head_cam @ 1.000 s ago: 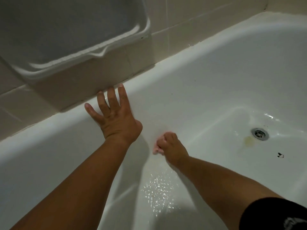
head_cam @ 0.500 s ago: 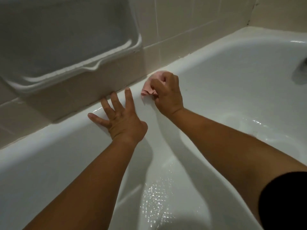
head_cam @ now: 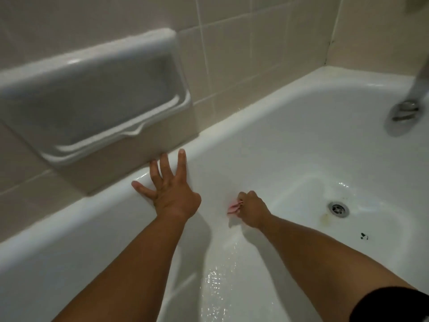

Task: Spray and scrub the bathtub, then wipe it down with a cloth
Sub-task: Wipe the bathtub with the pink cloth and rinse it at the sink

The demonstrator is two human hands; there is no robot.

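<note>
Right now the left hand (head_cam: 173, 194) is resting flat on the far rim of the tub (head_cam: 243, 116), its fingers spread and straight, the fingertips reaching up to where the rim is meeting the tiled wall (head_cam: 243, 54). The right hand (head_cam: 251, 211) is reaching down inside the tub with its fingers curled tight, gripping a small pink cloth (head_cam: 234, 207) and pressing it against the sloping inner side, low down near where that side is curving into the floor. Only a bunched edge of the cloth is showing to the left of the knuckles. A wet, glistening streak (head_cam: 220, 275) is running down the white surface below the cloth, between the two forearms. Off to the right, the drain (head_cam: 338, 208) is sitting in the tub floor with a yellowish stain (head_cam: 325, 218) just beside it and a small black speck (head_cam: 364, 236) lying nearer the camera. A recessed soap dish (head_cam: 104, 101) is projecting from the wall above the left hand, and a metal spout (head_cam: 406, 108) is hanging over the far end. A black sleeve (head_cam: 394, 305) is covering the right upper arm.
</note>
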